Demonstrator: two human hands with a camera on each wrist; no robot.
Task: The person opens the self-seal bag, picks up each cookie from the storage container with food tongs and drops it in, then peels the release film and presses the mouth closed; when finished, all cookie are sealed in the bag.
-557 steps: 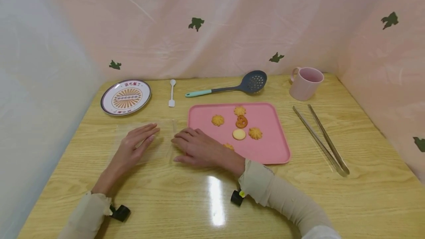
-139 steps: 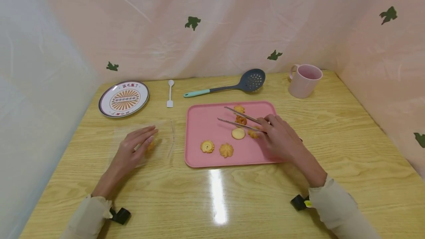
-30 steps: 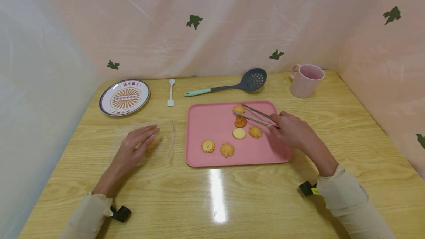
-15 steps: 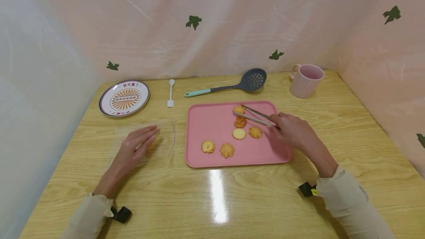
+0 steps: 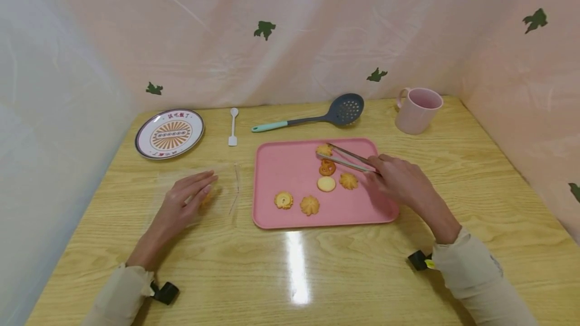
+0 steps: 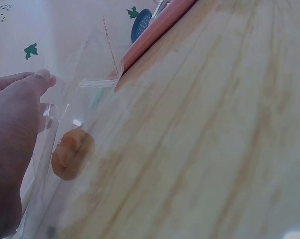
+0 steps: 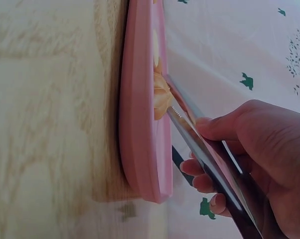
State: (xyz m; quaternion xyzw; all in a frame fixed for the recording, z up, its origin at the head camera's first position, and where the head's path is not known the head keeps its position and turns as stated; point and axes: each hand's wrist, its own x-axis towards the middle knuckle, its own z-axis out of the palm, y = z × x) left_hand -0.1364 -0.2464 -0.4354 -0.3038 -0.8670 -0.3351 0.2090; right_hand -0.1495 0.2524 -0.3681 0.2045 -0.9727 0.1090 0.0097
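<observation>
My left hand [image 5: 183, 197] pinches the edge of a clear plastic zip bag [image 5: 226, 185] lying left of the tray. Inside that bag is a golden cookie [image 6: 73, 154], mostly covered by the hand in the head view. My right hand [image 5: 403, 180] grips metal tongs [image 5: 351, 157] over the pink tray [image 5: 276, 160]. Their tips stand on either side of a flower-shaped cookie [image 5: 323, 150] at the tray's back. Just in front of it lie a pretzel [image 5: 327, 167] and a round pale cookie [image 5: 326, 183]. Other flower-shaped cookies [image 5: 310, 205] are on the tray.
Along the back of the wooden table [image 5: 254, 275] are a patterned plate [image 5: 169, 134], a small white spoon [image 5: 233, 127], a slotted skimmer [image 5: 344, 109] with a mint handle, and a pink mug [image 5: 418, 109]. A pink curtain hangs behind them.
Since the first frame, the tongs went from the table into my right hand, one cookie left the tray and one appeared in the bag. Lately the tongs' tips reached the back cookie.
</observation>
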